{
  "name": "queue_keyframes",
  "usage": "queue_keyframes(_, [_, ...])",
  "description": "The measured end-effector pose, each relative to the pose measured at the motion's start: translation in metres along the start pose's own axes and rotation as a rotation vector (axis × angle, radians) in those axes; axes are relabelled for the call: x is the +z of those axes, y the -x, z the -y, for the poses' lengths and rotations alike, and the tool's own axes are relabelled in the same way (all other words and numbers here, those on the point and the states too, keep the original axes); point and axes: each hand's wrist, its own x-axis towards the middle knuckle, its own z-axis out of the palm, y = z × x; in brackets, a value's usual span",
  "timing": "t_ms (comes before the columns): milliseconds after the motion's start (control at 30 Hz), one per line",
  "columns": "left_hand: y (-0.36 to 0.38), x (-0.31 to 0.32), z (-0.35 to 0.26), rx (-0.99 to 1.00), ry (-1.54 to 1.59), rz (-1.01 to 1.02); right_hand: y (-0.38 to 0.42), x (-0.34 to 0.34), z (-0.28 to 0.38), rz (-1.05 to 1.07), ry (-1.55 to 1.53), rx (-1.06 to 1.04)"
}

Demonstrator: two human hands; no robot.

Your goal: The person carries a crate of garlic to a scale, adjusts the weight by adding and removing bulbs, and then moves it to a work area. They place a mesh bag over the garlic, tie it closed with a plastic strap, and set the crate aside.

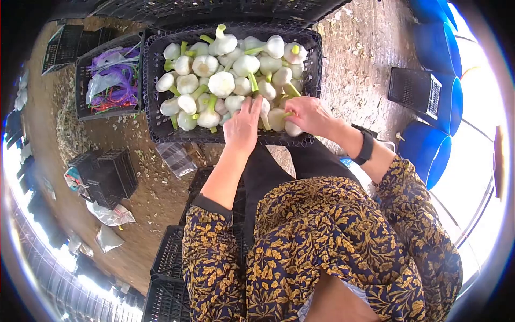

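Note:
A black plastic crate [152,96] is heaped with white garlic bulbs [221,84], many with short green stems pointing different ways. My left hand [242,126] reaches over the crate's near side, its fingers stretched out and resting against bulbs near the middle front. At the front right corner of the heap, my right hand [311,115] is closed, thumb and fingers pinching the green stem of a garlic bulb [277,119]. That bulb still lies among the others. The undersides of both hands' fingers are partly hidden.
Left of the garlic stands another crate [80,91] with purple net bags [120,80]. Black crates [110,177] and plastic bags [110,239] sit on the littered floor. Blue barrels [424,153] and a tipped black crate [413,91] stand at right. More crates [171,252] are beside my legs.

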Motion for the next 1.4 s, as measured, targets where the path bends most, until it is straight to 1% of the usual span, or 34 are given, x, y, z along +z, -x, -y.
queue_keyframes(33, [-0.005,-0.001,0.002,-0.025,0.028,0.037,0.004,-0.001,0.0,-0.067,-0.035,-0.047])
queue_keyframes(67, [-0.007,-0.001,0.002,-0.053,0.056,0.078,0.007,0.001,-0.003,-0.067,-0.04,-0.046])
queue_keyframes(100, [-0.011,-0.01,-0.002,-0.089,0.072,0.146,0.008,0.004,-0.004,-0.121,-0.08,-0.057])
queue_keyframes(133, [-0.013,-0.011,-0.003,-0.089,0.065,0.147,0.008,0.007,-0.005,-0.176,-0.121,-0.068])
queue_keyframes(167, [-0.013,-0.012,-0.003,-0.119,0.127,0.139,0.01,0.008,-0.005,-0.179,-0.127,-0.07])
queue_keyframes(233, [-0.013,-0.015,-0.006,-0.148,0.189,0.132,0.013,0.003,0.004,-0.225,-0.237,0.079])
queue_keyframes(267, [-0.011,-0.018,-0.007,-0.179,0.265,0.048,0.011,0.006,-0.002,-0.227,-0.239,0.079])
queue_keyframes(300, [-0.009,-0.02,-0.008,-0.208,0.34,-0.036,0.005,0.006,-0.003,-0.285,-0.342,0.133])
queue_keyframes(333, [-0.005,-0.023,-0.007,-0.207,0.339,-0.035,0.002,0.006,-0.003,-0.341,-0.444,0.188])
queue_keyframes(367, [-0.001,-0.026,-0.005,-0.213,0.327,-0.06,0.002,0.0,-0.006,-0.321,-0.546,0.227])
queue_keyframes(400, [0.003,-0.029,-0.003,-0.216,0.315,-0.088,-0.002,-0.002,-0.009,-0.344,-0.692,0.19])
queue_keyframes(467, [0.01,-0.028,-0.005,-0.248,0.309,-0.048,-0.004,-0.009,-0.016,-0.363,-0.822,0.169])
queue_keyframes(533, [0.014,-0.016,-0.011,-0.195,0.243,-0.058,-0.002,-0.023,-0.013,-0.39,-0.794,0.177])
queue_keyframes(567, [0.013,-0.008,-0.016,-0.122,0.14,-0.077,-0.001,-0.028,-0.012,-0.415,-0.764,0.183])
queue_keyframes(600, [0.008,-0.012,-0.027,-0.236,0.065,0.096,-0.002,-0.031,-0.012,-0.416,-0.758,0.182])
queue_keyframes(667, [0.002,0.003,-0.028,-0.345,0.056,0.123,0.0,-0.034,-0.011,-0.544,-0.86,0.06])
queue_keyframes(700, [0.0,0.004,-0.028,-0.345,0.061,0.119,0.003,-0.037,-0.01,-0.496,-0.993,0.209])
queue_keyframes(733, [0.002,0.005,-0.028,-0.307,0.028,0.166,0.004,-0.041,-0.01,-0.494,-0.992,0.209])
queue_keyframes(767, [0.003,0.005,-0.027,-0.271,-0.005,0.214,0.004,-0.046,-0.01,-0.472,-0.924,0.257])
queue_keyframes(800, [0.003,0.008,-0.025,-0.274,-0.005,0.213,0.004,-0.049,-0.01,-0.451,-0.857,0.303])
queue_keyframes(833, [0.005,0.013,-0.022,-0.238,0.025,0.198,0.002,-0.043,-0.015,-0.455,-0.847,0.226])
queue_keyframes(867, [0.007,0.018,-0.02,-0.202,0.056,0.182,-0.001,-0.037,-0.014,-0.452,-0.849,0.225])
queue_keyframes(933, [0.008,0.015,-0.019,-0.185,0.069,0.176,-0.012,-0.024,-0.006,-0.401,-0.632,0.032])
queue_keyframes(967, [0.01,0.005,-0.022,-0.166,0.079,0.173,-0.017,-0.011,-0.008,-0.397,-0.491,0.057])
queue_keyframes(1000, [0.015,-0.003,-0.023,-0.149,0.088,0.172,-0.022,-0.001,-0.001,-0.365,-0.509,0.175])
queue_keyframes(1033, [0.023,-0.007,-0.02,-0.156,0.088,0.173,-0.025,0.0,0.015,-0.34,-0.48,0.188])
queue_keyframes(1100, [0.037,-0.018,-0.005,-0.142,0.26,-0.242,-0.041,0.007,0.04,-0.268,-0.396,0.252])
queue_keyframes(1133, [0.043,-0.024,0.004,-0.189,0.205,-0.293,-0.048,0.012,0.049,-0.217,-0.341,0.307])
queue_keyframes(1167, [0.05,-0.022,0.018,-0.176,0.182,-0.378,-0.056,0.032,0.041,-0.23,-0.276,0.306])
queue_keyframes(1200, [0.053,-0.025,0.03,-0.161,0.154,-0.469,-0.065,0.039,0.045,-0.193,-0.043,0.339])
queue_keyframes(1267, [0.06,-0.032,0.047,-0.236,0.07,-0.48,-0.056,0.046,0.048,-0.255,-0.194,0.311])
queue_keyframes(1300, [0.06,-0.037,0.053,-0.261,0.054,-0.498,-0.046,0.045,0.056,-0.248,-0.189,0.312])
queue_keyframes(1367, [0.057,-0.039,0.07,-0.28,0.065,-0.519,-0.031,0.038,0.068,-0.412,0.042,0.071])
queue_keyframes(1400, [0.054,-0.039,0.078,-0.335,0.02,-0.507,-0.025,0.035,0.074,-0.251,-0.027,0.054])
